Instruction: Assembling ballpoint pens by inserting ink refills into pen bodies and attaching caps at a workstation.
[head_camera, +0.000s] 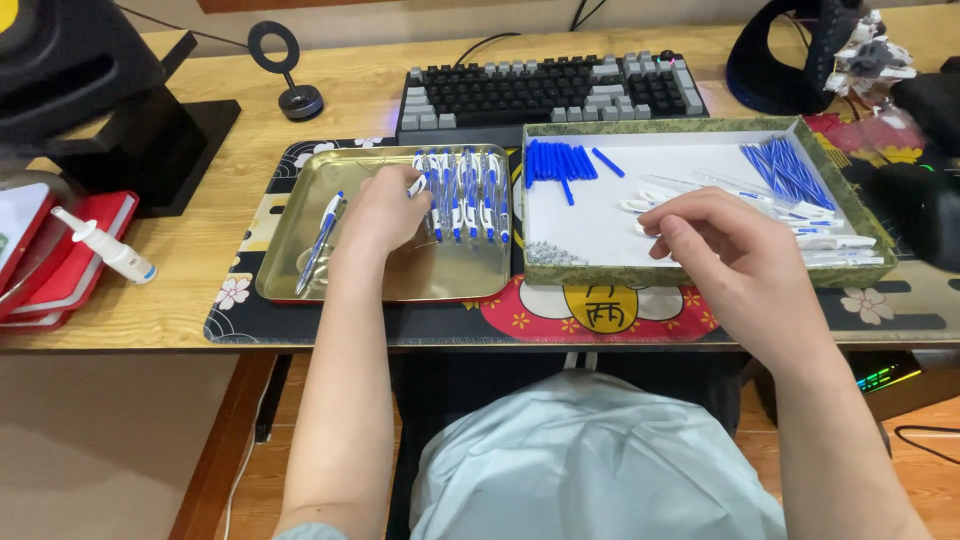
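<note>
My left hand (385, 210) rests in a gold metal tray (300, 200), fingers closed on a white and blue pen (418, 186) at the end of a row of finished pens (470, 190). One more pen (322, 238) lies slanted in the tray's left part. My right hand (725, 245) hovers over the front of a white-lined box (690, 272), fingers curled near white pen barrels (825, 240); whether it holds anything I cannot tell. Blue caps (555, 160) lie at the box's back left, blue refills (785, 170) at its back right.
A dark keyboard (550, 90) stands behind the tray and box. A patterned desk mat (600, 310) lies under them. Red books (70, 270) and a white spray bottle (105, 250) sit at the left, a black stand (110, 110) behind them, dark objects at the right edge.
</note>
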